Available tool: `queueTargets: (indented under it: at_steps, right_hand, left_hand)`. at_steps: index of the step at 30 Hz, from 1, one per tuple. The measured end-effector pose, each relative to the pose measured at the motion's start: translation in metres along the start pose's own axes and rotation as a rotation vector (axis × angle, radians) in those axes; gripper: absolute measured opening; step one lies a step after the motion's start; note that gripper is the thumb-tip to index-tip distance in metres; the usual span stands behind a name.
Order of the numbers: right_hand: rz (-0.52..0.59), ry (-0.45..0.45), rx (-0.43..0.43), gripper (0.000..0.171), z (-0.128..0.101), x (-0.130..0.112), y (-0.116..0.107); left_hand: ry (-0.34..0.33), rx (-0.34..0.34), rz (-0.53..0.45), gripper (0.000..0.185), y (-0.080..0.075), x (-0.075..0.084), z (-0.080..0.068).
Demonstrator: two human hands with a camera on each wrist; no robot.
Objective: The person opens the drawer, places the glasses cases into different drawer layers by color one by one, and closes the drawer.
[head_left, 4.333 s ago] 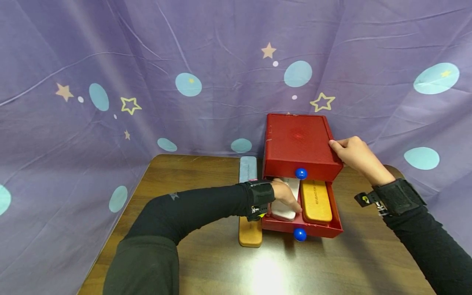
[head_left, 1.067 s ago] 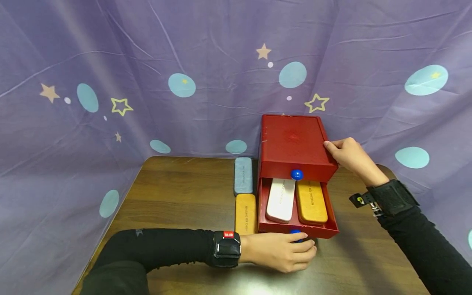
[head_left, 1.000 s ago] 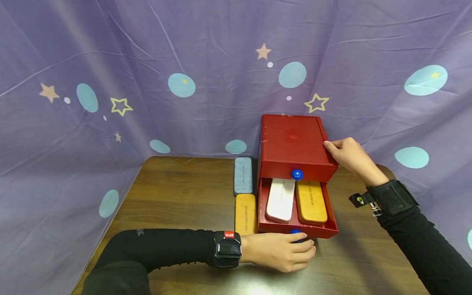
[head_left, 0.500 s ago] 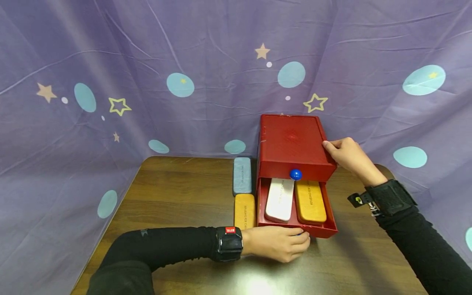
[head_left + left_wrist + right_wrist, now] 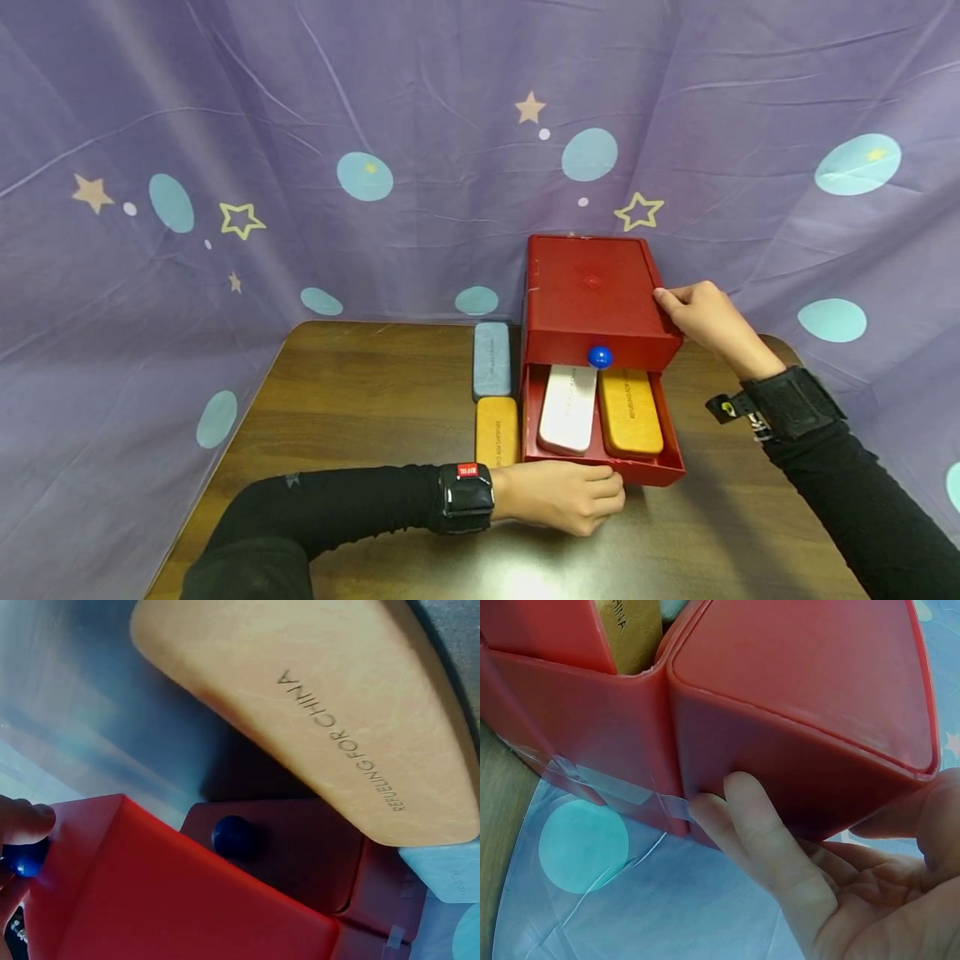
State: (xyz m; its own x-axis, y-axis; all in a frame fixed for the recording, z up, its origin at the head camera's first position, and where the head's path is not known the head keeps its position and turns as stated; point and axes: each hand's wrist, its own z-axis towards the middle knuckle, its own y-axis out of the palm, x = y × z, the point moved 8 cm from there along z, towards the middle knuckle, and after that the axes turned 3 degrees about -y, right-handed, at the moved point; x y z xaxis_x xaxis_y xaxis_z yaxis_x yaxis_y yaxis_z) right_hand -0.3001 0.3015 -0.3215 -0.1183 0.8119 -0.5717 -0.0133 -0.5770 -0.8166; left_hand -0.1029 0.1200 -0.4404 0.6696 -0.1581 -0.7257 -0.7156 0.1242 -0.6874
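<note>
Left hand (image 5: 570,498) curled round the open red drawer's (image 5: 603,467) blue knob (image 5: 26,859), right hand (image 5: 701,312) in flat open grip steadying the cabinet (image 5: 596,300), two cases (image 5: 600,408) inside

A red drawer box (image 5: 596,296) stands on a dark brown wood-grain table (image 5: 375,400), with a glossy blue knob (image 5: 599,357) on its front. In its open red lower drawer (image 5: 603,462) lie a white case (image 5: 567,408) and an orange-tan case (image 5: 630,411) with dark lettering. Left of the box, a grey-blue case (image 5: 491,359) and another orange-tan case (image 5: 497,429). Behind the box hangs a lilac backdrop (image 5: 300,125) printed with pale turquoise dots, tan stars and yellow star outlines. Both sleeves (image 5: 337,508) are black; the wrist strap (image 5: 465,497) black with a red tag.
</note>
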Motion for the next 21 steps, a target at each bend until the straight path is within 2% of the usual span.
queueTargets:
  at_steps: [12,21]
  right_hand:
    - [-0.003,-0.015,0.016,0.050,0.001,0.000,0.000]
    - [-0.003,-0.008,0.006,0.048,0.002,0.001,0.001]
  left_hand:
    - [-0.012,-0.027,-0.038,0.040,-0.008,-0.011,0.003]
    - [-0.025,-0.041,-0.045,0.037,-0.007,-0.021,0.004]
